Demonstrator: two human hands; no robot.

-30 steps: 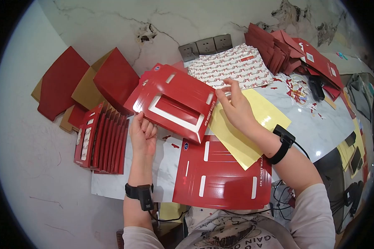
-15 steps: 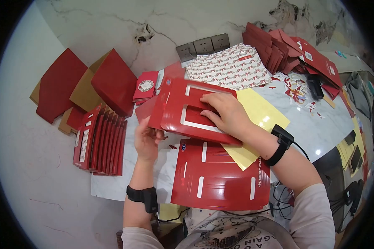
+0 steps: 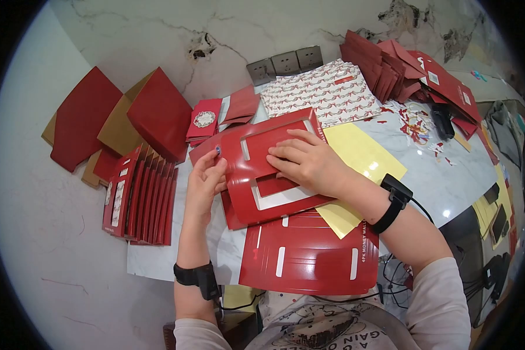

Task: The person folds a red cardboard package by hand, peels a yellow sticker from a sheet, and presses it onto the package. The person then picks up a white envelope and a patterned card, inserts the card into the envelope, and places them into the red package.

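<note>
A red cardboard sleeve [image 3: 245,184] with white-edged window cutouts is held tilted above the table. My right hand [image 3: 309,163] rests over it with bent fingers pressing at the cutouts; part of the thumb is hidden. At its left edge, my left hand [image 3: 207,181] is closed in a pinch, with a small blue mark [image 3: 218,151] showing at the fingertips. Underneath lies a flat red printed card [image 3: 309,259] with white slots and the words "4PK MONEY WALL…". Yellow sheets [image 3: 364,160] stick out beneath my right forearm.
Filled red packs [image 3: 149,204] stand in a row at left, before red and brown boxes [image 3: 157,116]. Patterned sheets [image 3: 321,93], small red envelopes [image 3: 204,122] and stacked red envelopes [image 3: 382,73] lie along the back. Paper scraps [image 3: 417,128] and a black tool [image 3: 443,122] sit at right.
The red sleeve has turned, its right end rising and its front edge dropping over the flat card. My left hand has moved up to its left edge; my right hand has shifted slightly left.
</note>
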